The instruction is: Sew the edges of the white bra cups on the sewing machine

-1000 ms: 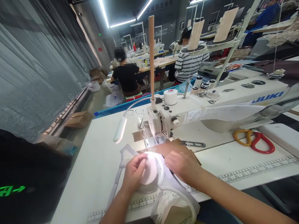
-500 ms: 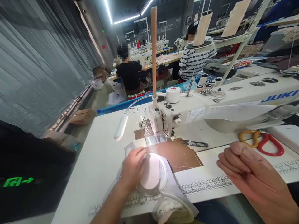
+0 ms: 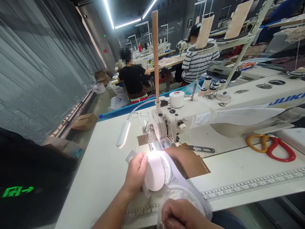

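A pale lavender bra [image 3: 177, 170] lies at the front of the sewing machine [image 3: 166, 122], partly over a brown sheet [image 3: 197, 163]. On its far cup rests a smooth pale pink pad [image 3: 154, 175]. My left hand [image 3: 136, 171] grips the left edge of pad and cup, thumb on top. Closed over the near cup [image 3: 188, 193], at the table's front edge, is my right hand [image 3: 182, 213]. Its curled fingers hide whatever they may hold. Behind the bra stand the machine's needle and presser foot area, lit by a small lamp [image 3: 123, 133].
Black thread snips [image 3: 201, 149] lie right of the needle area. Scissors with yellow and red handles [image 3: 281, 149] rest farther right. A printed ruler [image 3: 238, 187] runs along the front edge. Eyeglasses [image 3: 140, 114] sit at the back. Two people work at machines beyond.
My right hand has come left and down from beside the scissors to the near cup. My left hand stays at the pad, which has turned slightly with the bra.
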Available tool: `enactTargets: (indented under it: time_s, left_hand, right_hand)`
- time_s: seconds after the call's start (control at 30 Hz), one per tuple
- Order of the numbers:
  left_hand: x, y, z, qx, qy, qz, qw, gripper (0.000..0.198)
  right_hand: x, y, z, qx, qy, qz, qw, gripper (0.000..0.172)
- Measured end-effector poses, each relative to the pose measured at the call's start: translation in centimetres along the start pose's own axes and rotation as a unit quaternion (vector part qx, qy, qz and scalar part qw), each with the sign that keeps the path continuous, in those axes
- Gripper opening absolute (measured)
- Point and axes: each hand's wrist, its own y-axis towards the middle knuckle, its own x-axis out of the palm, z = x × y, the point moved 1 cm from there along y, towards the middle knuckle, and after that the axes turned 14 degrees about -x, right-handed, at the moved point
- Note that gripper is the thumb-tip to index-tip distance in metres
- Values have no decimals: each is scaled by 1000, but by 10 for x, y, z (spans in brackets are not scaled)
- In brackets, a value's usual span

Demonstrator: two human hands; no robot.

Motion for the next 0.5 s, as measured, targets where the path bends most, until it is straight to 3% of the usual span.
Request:
enactTargets:
  time_s: [0.1, 0.2, 0.3, 0.37, 0.5]
  left_hand:
    - [1, 3, -6, -62, -102, -3, 993, 29]
    - [5, 5, -13, -89, -124, -19, 988, 30]
    - [10, 5, -16, -86, -140, -47, 985, 26]
    - [13, 5, -15, -61, -149, -62, 985, 23]
    - [15, 5, -13, -33, -154, -83, 984, 21]
  right_hand:
    - [-12, 3, 3, -23, -135, -15, 990, 18]
    - [-34, -2, 14, 28, -214, -5, 976, 16]
    - [-52, -8, 19, 101, -198, -30, 974, 13]
    - [-59, -5, 14, 104, -146, -30, 983, 16]
    - [-60, 26, 4, 42, -152, 81, 984, 24]
